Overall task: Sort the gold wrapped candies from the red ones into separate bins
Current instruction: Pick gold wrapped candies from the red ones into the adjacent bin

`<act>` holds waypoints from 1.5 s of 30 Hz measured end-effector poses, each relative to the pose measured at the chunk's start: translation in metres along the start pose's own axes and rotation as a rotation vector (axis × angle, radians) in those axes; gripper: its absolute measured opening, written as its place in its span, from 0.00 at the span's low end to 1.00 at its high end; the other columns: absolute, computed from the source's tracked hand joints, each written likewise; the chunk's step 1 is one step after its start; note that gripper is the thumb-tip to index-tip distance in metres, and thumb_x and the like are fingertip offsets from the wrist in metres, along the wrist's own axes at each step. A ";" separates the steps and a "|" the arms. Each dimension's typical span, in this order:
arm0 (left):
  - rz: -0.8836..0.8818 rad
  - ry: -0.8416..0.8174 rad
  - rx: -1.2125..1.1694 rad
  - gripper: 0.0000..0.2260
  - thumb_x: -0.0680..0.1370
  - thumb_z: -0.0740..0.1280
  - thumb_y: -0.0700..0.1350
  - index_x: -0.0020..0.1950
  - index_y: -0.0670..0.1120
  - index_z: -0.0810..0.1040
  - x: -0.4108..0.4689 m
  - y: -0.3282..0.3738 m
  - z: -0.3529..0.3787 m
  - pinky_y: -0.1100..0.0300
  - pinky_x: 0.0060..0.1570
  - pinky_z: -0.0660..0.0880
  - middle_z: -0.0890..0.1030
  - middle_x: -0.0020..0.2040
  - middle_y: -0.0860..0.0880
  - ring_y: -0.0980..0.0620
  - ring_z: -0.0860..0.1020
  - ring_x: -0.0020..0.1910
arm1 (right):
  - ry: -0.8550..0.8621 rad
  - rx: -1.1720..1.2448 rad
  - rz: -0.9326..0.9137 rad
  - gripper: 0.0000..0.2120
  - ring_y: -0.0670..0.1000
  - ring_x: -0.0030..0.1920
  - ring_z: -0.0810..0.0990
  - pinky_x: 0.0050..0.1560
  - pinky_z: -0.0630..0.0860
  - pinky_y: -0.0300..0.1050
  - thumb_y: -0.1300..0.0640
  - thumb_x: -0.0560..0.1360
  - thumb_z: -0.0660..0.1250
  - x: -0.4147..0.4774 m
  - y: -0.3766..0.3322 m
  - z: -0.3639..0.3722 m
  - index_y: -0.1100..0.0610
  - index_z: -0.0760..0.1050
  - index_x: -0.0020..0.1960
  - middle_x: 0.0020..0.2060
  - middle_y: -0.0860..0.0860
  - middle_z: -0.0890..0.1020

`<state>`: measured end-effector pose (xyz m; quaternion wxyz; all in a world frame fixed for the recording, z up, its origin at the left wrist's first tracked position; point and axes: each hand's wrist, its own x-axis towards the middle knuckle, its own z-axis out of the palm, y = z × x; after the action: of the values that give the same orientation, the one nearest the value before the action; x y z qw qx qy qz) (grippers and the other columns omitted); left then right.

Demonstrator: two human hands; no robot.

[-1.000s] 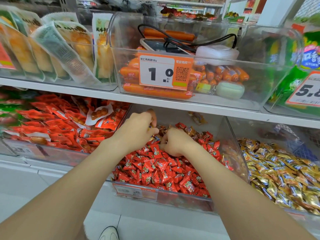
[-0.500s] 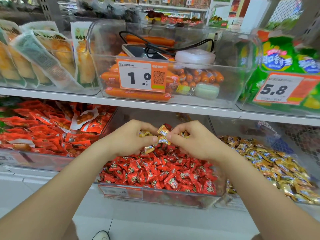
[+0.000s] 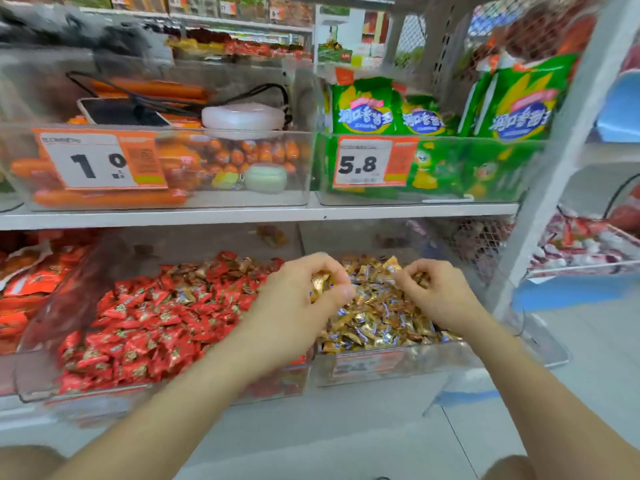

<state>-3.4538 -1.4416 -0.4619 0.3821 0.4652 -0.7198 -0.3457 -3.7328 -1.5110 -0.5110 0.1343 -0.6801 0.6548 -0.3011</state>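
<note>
Head view of a shop shelf (image 3: pixel 242 214) with clear bins on two levels.

Lower level: the red candies (image 3: pixel 156 323) fill the left-hand bin (image 3: pixel 104 393). A few gold-wrapped pieces (image 3: pixel 194 271) lie among them toward the back. The gold candies (image 3: pixel 377 317) fill the adjoining bin (image 3: pixel 433 362) to its right. The orange label (image 3: pixel 367 363) on that bin's front wall is too blurred to read.

The left hand (image 3: pixel 298 306) is over the wall between the two bins, its grip curled round several gold candies. The right hand (image 3: pixel 436 296) is over the gold bin, fingers bent inward, its grip pinching a few more gold pieces above the pile.

Upper level: a price tag (image 3: pixel 93 161) reads "1.0" on a bin of orange sausages (image 3: pixel 104 197). A phone (image 3: pixel 117 112) and a white case (image 3: pixel 242 116) rest on top of that bin. A second tag (image 3: pixel 367 162) reads "5.8" on the bin of green packets (image 3: pixel 363 109). The packets carry white Chinese lettering on a blue oval. Small print on both tags is illegible.
</note>
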 end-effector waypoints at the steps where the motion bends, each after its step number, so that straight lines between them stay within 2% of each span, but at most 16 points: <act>1: 0.058 0.018 0.091 0.03 0.81 0.71 0.49 0.48 0.54 0.79 0.007 0.003 0.015 0.61 0.32 0.66 0.79 0.32 0.58 0.57 0.72 0.26 | -0.032 -0.027 -0.016 0.08 0.42 0.32 0.80 0.41 0.78 0.45 0.44 0.79 0.72 -0.001 0.007 0.001 0.46 0.83 0.44 0.34 0.46 0.85; 3: 0.141 0.057 0.243 0.03 0.81 0.70 0.48 0.48 0.55 0.78 0.021 0.005 0.046 0.61 0.42 0.67 0.80 0.42 0.60 0.61 0.76 0.40 | -0.100 -0.050 -0.065 0.05 0.39 0.45 0.84 0.51 0.80 0.45 0.45 0.78 0.74 -0.001 0.016 0.004 0.42 0.85 0.53 0.45 0.41 0.88; 5: 0.144 0.084 0.298 0.02 0.81 0.69 0.48 0.50 0.55 0.77 0.038 -0.002 0.075 0.57 0.52 0.68 0.78 0.50 0.58 0.57 0.75 0.50 | -0.138 0.006 -0.075 0.15 0.38 0.50 0.84 0.54 0.79 0.43 0.48 0.76 0.71 0.000 0.017 0.001 0.42 0.83 0.63 0.50 0.39 0.88; 8: -0.049 -0.082 0.318 0.11 0.81 0.66 0.57 0.61 0.55 0.76 0.065 -0.023 0.107 0.54 0.64 0.69 0.74 0.60 0.51 0.49 0.74 0.61 | -0.082 0.168 -0.029 0.24 0.39 0.61 0.82 0.64 0.78 0.45 0.50 0.72 0.65 0.002 0.014 -0.011 0.45 0.81 0.68 0.61 0.40 0.85; 10: -0.125 -0.343 0.537 0.26 0.77 0.60 0.68 0.70 0.58 0.71 0.077 -0.030 0.113 0.41 0.72 0.66 0.71 0.70 0.49 0.38 0.70 0.72 | -0.056 0.202 -0.020 0.18 0.38 0.59 0.82 0.63 0.79 0.45 0.56 0.77 0.65 0.002 0.011 -0.016 0.47 0.84 0.64 0.58 0.41 0.86; 12: -0.132 -0.503 0.760 0.28 0.79 0.55 0.69 0.76 0.60 0.67 0.077 -0.029 0.110 0.29 0.76 0.52 0.63 0.80 0.49 0.27 0.56 0.78 | -0.019 0.167 -0.017 0.15 0.34 0.47 0.82 0.52 0.79 0.41 0.60 0.79 0.66 0.002 0.004 -0.017 0.48 0.86 0.59 0.49 0.41 0.87; 14: -0.014 -0.386 0.892 0.22 0.84 0.56 0.63 0.74 0.56 0.71 0.066 -0.018 0.095 0.29 0.76 0.47 0.63 0.80 0.48 0.27 0.53 0.79 | 0.024 0.153 -0.016 0.13 0.36 0.39 0.82 0.44 0.76 0.39 0.60 0.79 0.67 0.001 -0.010 -0.016 0.46 0.87 0.53 0.41 0.42 0.87; 16: 0.144 -0.157 0.967 0.16 0.83 0.56 0.59 0.63 0.54 0.77 0.047 -0.006 0.070 0.38 0.70 0.62 0.75 0.66 0.49 0.37 0.67 0.71 | 0.037 0.182 -0.007 0.11 0.39 0.40 0.83 0.43 0.76 0.37 0.58 0.78 0.67 -0.001 -0.031 -0.013 0.45 0.87 0.50 0.39 0.43 0.87; 18: 0.225 0.054 0.892 0.11 0.81 0.58 0.57 0.49 0.54 0.76 0.029 -0.011 0.041 0.47 0.55 0.70 0.76 0.49 0.53 0.46 0.72 0.54 | -0.007 0.188 -0.035 0.10 0.39 0.39 0.82 0.40 0.73 0.31 0.58 0.79 0.68 -0.008 -0.060 -0.008 0.46 0.86 0.50 0.38 0.43 0.86; 22: -0.026 0.135 0.846 0.09 0.76 0.59 0.55 0.41 0.53 0.73 0.013 -0.049 -0.036 0.49 0.47 0.75 0.75 0.39 0.53 0.45 0.75 0.43 | -0.097 0.190 -0.176 0.11 0.38 0.36 0.80 0.39 0.70 0.30 0.59 0.79 0.66 -0.027 -0.130 0.017 0.47 0.86 0.51 0.37 0.43 0.85; 27: -0.495 0.186 0.912 0.17 0.79 0.57 0.55 0.51 0.45 0.79 0.021 -0.126 -0.125 0.44 0.60 0.77 0.82 0.54 0.34 0.30 0.78 0.57 | -0.162 0.059 -0.347 0.15 0.52 0.52 0.83 0.57 0.78 0.47 0.59 0.78 0.63 -0.022 -0.199 0.085 0.50 0.83 0.60 0.51 0.50 0.84; 32: -0.761 0.107 0.853 0.30 0.82 0.54 0.60 0.77 0.42 0.69 0.036 -0.176 -0.151 0.39 0.73 0.63 0.70 0.74 0.33 0.29 0.67 0.73 | -0.256 -0.202 -0.138 0.09 0.67 0.58 0.80 0.59 0.77 0.55 0.54 0.78 0.64 0.014 -0.233 0.137 0.59 0.76 0.52 0.54 0.63 0.82; 35: -0.789 0.087 0.713 0.33 0.79 0.53 0.64 0.76 0.44 0.71 0.045 -0.194 -0.156 0.38 0.73 0.66 0.71 0.75 0.35 0.30 0.68 0.73 | -0.326 -0.222 0.055 0.20 0.67 0.66 0.77 0.67 0.75 0.57 0.48 0.81 0.61 0.041 -0.232 0.167 0.59 0.75 0.66 0.65 0.62 0.79; 38: -0.784 0.209 0.483 0.29 0.82 0.60 0.63 0.71 0.41 0.75 0.052 -0.203 -0.161 0.40 0.70 0.72 0.77 0.69 0.35 0.33 0.75 0.68 | -0.363 -0.169 0.215 0.31 0.67 0.72 0.72 0.73 0.70 0.61 0.44 0.80 0.59 0.057 -0.223 0.198 0.54 0.63 0.80 0.73 0.61 0.72; 42: -0.709 0.261 0.485 0.31 0.84 0.55 0.66 0.71 0.42 0.77 0.058 -0.202 -0.167 0.52 0.68 0.73 0.79 0.68 0.39 0.39 0.77 0.68 | -0.321 0.010 0.334 0.40 0.66 0.74 0.68 0.72 0.69 0.66 0.34 0.70 0.56 0.073 -0.219 0.217 0.40 0.57 0.81 0.75 0.56 0.70; 45: -0.715 0.292 0.491 0.34 0.82 0.55 0.69 0.72 0.42 0.76 0.063 -0.197 -0.166 0.54 0.68 0.72 0.79 0.70 0.41 0.40 0.76 0.70 | -0.358 0.014 0.338 0.43 0.64 0.75 0.69 0.72 0.69 0.63 0.28 0.69 0.55 0.080 -0.222 0.215 0.42 0.60 0.81 0.75 0.56 0.72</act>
<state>-3.2465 -1.5882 -0.5378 0.2148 0.8050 -0.5134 -0.2057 -3.4308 -1.6108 -0.5325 0.3013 -0.6026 0.7228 -0.1537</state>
